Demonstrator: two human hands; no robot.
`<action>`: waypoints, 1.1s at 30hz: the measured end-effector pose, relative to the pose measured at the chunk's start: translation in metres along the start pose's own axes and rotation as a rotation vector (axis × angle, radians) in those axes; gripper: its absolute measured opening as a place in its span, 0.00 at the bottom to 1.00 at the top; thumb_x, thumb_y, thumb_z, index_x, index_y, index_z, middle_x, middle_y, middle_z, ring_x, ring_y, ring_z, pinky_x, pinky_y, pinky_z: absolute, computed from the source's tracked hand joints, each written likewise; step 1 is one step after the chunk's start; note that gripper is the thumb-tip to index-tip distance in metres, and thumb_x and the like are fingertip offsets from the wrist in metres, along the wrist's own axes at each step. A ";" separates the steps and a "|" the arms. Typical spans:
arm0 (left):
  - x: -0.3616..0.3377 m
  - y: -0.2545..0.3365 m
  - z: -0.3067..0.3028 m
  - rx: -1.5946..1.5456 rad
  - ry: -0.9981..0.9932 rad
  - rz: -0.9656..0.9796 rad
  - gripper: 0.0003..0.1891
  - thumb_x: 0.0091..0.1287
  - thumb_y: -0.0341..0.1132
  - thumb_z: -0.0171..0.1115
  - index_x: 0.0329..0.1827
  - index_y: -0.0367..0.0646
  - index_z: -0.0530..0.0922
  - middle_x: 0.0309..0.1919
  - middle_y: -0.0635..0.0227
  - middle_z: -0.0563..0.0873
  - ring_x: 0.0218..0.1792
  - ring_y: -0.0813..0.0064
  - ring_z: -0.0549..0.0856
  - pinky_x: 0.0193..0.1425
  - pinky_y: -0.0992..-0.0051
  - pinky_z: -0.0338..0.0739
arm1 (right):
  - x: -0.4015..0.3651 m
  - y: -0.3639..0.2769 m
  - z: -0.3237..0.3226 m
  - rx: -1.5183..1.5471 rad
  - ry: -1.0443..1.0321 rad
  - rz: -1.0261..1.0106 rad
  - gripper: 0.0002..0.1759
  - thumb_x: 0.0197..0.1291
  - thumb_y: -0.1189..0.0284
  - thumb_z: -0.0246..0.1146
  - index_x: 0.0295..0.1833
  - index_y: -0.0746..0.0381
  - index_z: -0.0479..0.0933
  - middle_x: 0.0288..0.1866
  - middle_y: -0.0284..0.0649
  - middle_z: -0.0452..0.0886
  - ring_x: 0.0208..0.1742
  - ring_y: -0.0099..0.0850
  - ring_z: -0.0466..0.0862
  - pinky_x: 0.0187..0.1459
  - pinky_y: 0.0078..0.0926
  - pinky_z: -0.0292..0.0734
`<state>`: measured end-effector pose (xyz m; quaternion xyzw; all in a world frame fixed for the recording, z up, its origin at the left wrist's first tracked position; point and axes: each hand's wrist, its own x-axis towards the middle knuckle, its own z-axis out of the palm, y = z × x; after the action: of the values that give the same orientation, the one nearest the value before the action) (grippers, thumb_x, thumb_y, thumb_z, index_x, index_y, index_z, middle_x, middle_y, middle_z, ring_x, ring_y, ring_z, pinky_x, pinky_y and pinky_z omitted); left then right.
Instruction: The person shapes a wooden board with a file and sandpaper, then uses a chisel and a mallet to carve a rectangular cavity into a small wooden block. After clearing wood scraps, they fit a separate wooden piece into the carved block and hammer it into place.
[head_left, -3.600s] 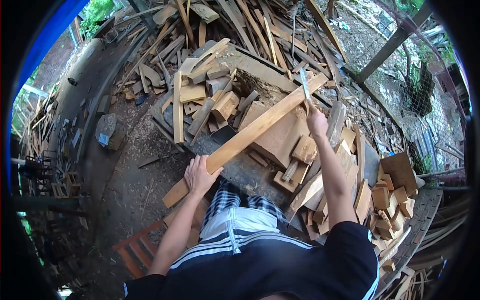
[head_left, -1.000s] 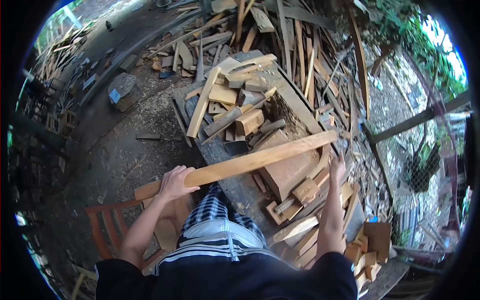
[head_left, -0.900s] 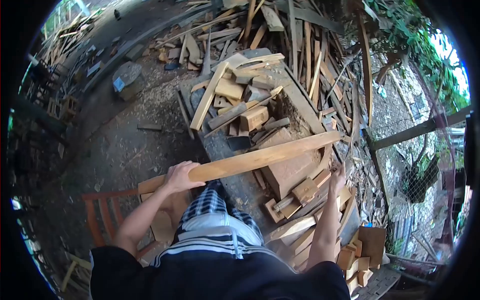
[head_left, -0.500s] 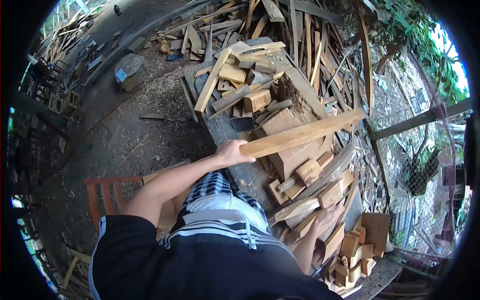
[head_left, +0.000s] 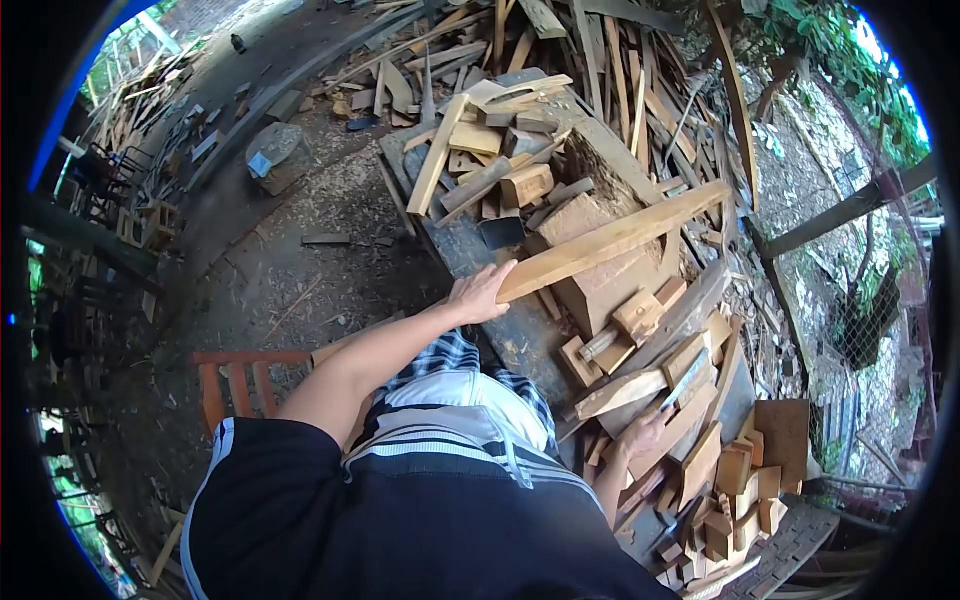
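Observation:
My left hand (head_left: 482,295) is closed around the near end of a long wooden board (head_left: 615,248). The board slants up to the right, passing over a big wooden block (head_left: 590,295) on the bench. Low on the right, my right hand (head_left: 640,436) grips a tool with a narrow, straight metal blade (head_left: 686,378) that points up and away; its exact kind I cannot tell. Wooden boards (head_left: 685,430) lie beneath and beside that hand. Between the two hands sit small wooden blocks with pegs (head_left: 638,316) and a rough split piece (head_left: 620,394).
A dark workbench (head_left: 455,245) carries wood offcuts (head_left: 527,184) at its far end. Cut blocks (head_left: 735,470) are heaped at the lower right. A slatted wooden chair (head_left: 235,385) stands left of me, a stump (head_left: 280,157) farther off. Long planks (head_left: 620,85) lean behind the bench.
My right hand, earlier among the boards with no blade showing, now holds up the bladed tool. The view has shifted slightly; my left hand keeps its hold on the board.

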<state>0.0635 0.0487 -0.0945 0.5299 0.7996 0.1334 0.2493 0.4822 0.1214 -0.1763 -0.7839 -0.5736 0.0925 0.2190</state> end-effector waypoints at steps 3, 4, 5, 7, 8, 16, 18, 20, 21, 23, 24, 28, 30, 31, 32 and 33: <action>0.000 -0.004 0.004 -0.036 0.052 0.010 0.44 0.52 0.40 0.68 0.74 0.53 0.56 0.56 0.53 0.76 0.54 0.48 0.79 0.57 0.54 0.76 | -0.002 0.004 0.007 -0.017 0.045 -0.013 0.25 0.71 0.62 0.50 0.71 0.49 0.66 0.51 0.51 0.81 0.46 0.52 0.82 0.45 0.47 0.74; 0.002 -0.008 0.006 -0.076 0.056 0.015 0.44 0.52 0.41 0.68 0.73 0.53 0.57 0.57 0.55 0.76 0.56 0.50 0.79 0.58 0.54 0.76 | -0.002 0.003 0.003 -0.052 0.024 0.030 0.25 0.71 0.61 0.50 0.72 0.49 0.65 0.48 0.52 0.82 0.44 0.53 0.82 0.43 0.49 0.74; 0.005 -0.010 0.006 -0.114 0.063 0.023 0.43 0.51 0.41 0.68 0.73 0.53 0.59 0.58 0.56 0.76 0.57 0.51 0.78 0.58 0.54 0.75 | -0.001 0.001 -0.001 -0.051 0.034 0.037 0.25 0.71 0.61 0.50 0.72 0.49 0.65 0.48 0.52 0.82 0.44 0.53 0.82 0.43 0.49 0.74; 0.009 -0.012 0.000 -0.139 0.066 0.039 0.42 0.50 0.40 0.67 0.72 0.52 0.60 0.58 0.57 0.77 0.57 0.52 0.79 0.59 0.55 0.75 | -0.005 -0.014 -0.010 -0.088 -0.043 0.137 0.25 0.71 0.61 0.50 0.72 0.48 0.65 0.43 0.53 0.81 0.42 0.54 0.81 0.42 0.50 0.73; 0.010 -0.014 -0.002 -0.167 0.066 0.042 0.41 0.49 0.39 0.67 0.71 0.51 0.62 0.57 0.58 0.78 0.58 0.53 0.79 0.59 0.56 0.75 | -0.007 -0.007 -0.003 -0.060 0.065 0.068 0.25 0.71 0.62 0.50 0.72 0.48 0.65 0.41 0.55 0.81 0.40 0.55 0.81 0.41 0.51 0.72; 0.041 -0.055 -0.032 -0.236 -0.015 0.151 0.42 0.48 0.37 0.67 0.72 0.52 0.62 0.57 0.59 0.79 0.57 0.54 0.79 0.59 0.59 0.76 | -0.031 -0.030 0.001 -0.428 0.127 0.148 0.24 0.66 0.62 0.56 0.67 0.51 0.70 0.54 0.47 0.73 0.54 0.49 0.73 0.54 0.48 0.69; 0.048 -0.059 -0.046 -0.194 -0.064 0.178 0.43 0.49 0.37 0.66 0.73 0.58 0.60 0.54 0.60 0.79 0.54 0.54 0.81 0.56 0.59 0.77 | -0.041 -0.060 -0.002 -0.453 0.128 0.230 0.26 0.63 0.62 0.59 0.68 0.46 0.69 0.60 0.44 0.70 0.60 0.48 0.70 0.57 0.47 0.69; 0.059 -0.063 -0.065 -0.149 -0.146 0.204 0.43 0.50 0.37 0.65 0.74 0.62 0.60 0.51 0.60 0.79 0.52 0.54 0.81 0.55 0.58 0.78 | -0.048 -0.068 0.005 -0.481 0.197 0.158 0.28 0.60 0.64 0.62 0.68 0.42 0.69 0.63 0.43 0.69 0.61 0.46 0.70 0.57 0.46 0.69; 0.066 -0.065 -0.071 -0.106 -0.207 0.211 0.44 0.50 0.37 0.65 0.75 0.66 0.59 0.48 0.61 0.79 0.50 0.54 0.82 0.53 0.58 0.79 | -0.048 -0.079 0.007 -0.456 0.232 0.081 0.27 0.60 0.65 0.62 0.67 0.45 0.71 0.60 0.44 0.73 0.59 0.44 0.74 0.57 0.45 0.69; 0.080 -0.077 -0.074 -0.079 -0.236 0.311 0.45 0.50 0.37 0.65 0.75 0.73 0.58 0.43 0.60 0.78 0.46 0.53 0.82 0.50 0.57 0.79 | -0.055 -0.101 0.020 -0.273 0.358 -0.182 0.22 0.59 0.67 0.60 0.59 0.58 0.78 0.53 0.47 0.77 0.49 0.48 0.78 0.49 0.41 0.74; 0.088 -0.082 -0.078 -0.084 -0.227 0.337 0.45 0.50 0.37 0.65 0.75 0.73 0.58 0.43 0.60 0.78 0.46 0.53 0.82 0.50 0.57 0.79 | -0.059 -0.138 0.020 -0.213 0.344 -0.131 0.24 0.56 0.67 0.61 0.60 0.58 0.77 0.53 0.49 0.77 0.50 0.47 0.78 0.52 0.42 0.73; 0.120 -0.100 -0.079 -0.145 -0.260 0.469 0.44 0.49 0.38 0.65 0.74 0.71 0.61 0.41 0.58 0.79 0.46 0.53 0.82 0.49 0.58 0.78 | -0.087 -0.251 0.024 -0.179 0.098 -0.131 0.23 0.49 0.71 0.65 0.55 0.53 0.80 0.54 0.46 0.77 0.55 0.47 0.75 0.56 0.43 0.68; 0.127 -0.100 -0.081 -0.166 -0.294 0.503 0.46 0.48 0.36 0.66 0.75 0.69 0.60 0.40 0.57 0.80 0.46 0.53 0.83 0.49 0.59 0.78 | -0.103 -0.275 0.046 -0.117 0.006 -0.191 0.21 0.50 0.72 0.66 0.54 0.52 0.80 0.55 0.43 0.75 0.58 0.43 0.72 0.56 0.43 0.67; 0.131 -0.101 -0.083 -0.184 -0.302 0.511 0.48 0.47 0.35 0.66 0.76 0.67 0.58 0.40 0.58 0.80 0.46 0.53 0.83 0.49 0.59 0.78 | -0.107 -0.289 0.054 -0.073 -0.053 -0.217 0.21 0.51 0.72 0.65 0.54 0.52 0.80 0.55 0.42 0.74 0.59 0.42 0.71 0.55 0.43 0.67; 0.138 -0.106 -0.080 -0.175 -0.321 0.546 0.48 0.47 0.35 0.66 0.76 0.67 0.58 0.40 0.58 0.80 0.46 0.53 0.83 0.49 0.59 0.78 | -0.112 -0.300 0.059 -0.053 -0.092 -0.228 0.21 0.52 0.72 0.65 0.54 0.52 0.80 0.55 0.41 0.73 0.60 0.42 0.70 0.55 0.42 0.67; 0.145 -0.114 -0.072 -0.309 -0.342 0.607 0.46 0.48 0.33 0.66 0.75 0.61 0.60 0.38 0.59 0.80 0.43 0.57 0.83 0.46 0.62 0.79 | -0.118 -0.309 0.063 -0.033 -0.134 -0.241 0.20 0.53 0.73 0.65 0.55 0.52 0.80 0.55 0.40 0.73 0.60 0.42 0.70 0.55 0.42 0.67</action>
<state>-0.1095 0.1391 -0.1259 0.7134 0.5235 0.2298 0.4052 0.1537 0.1010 -0.1055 -0.7048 -0.6784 0.1085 0.1768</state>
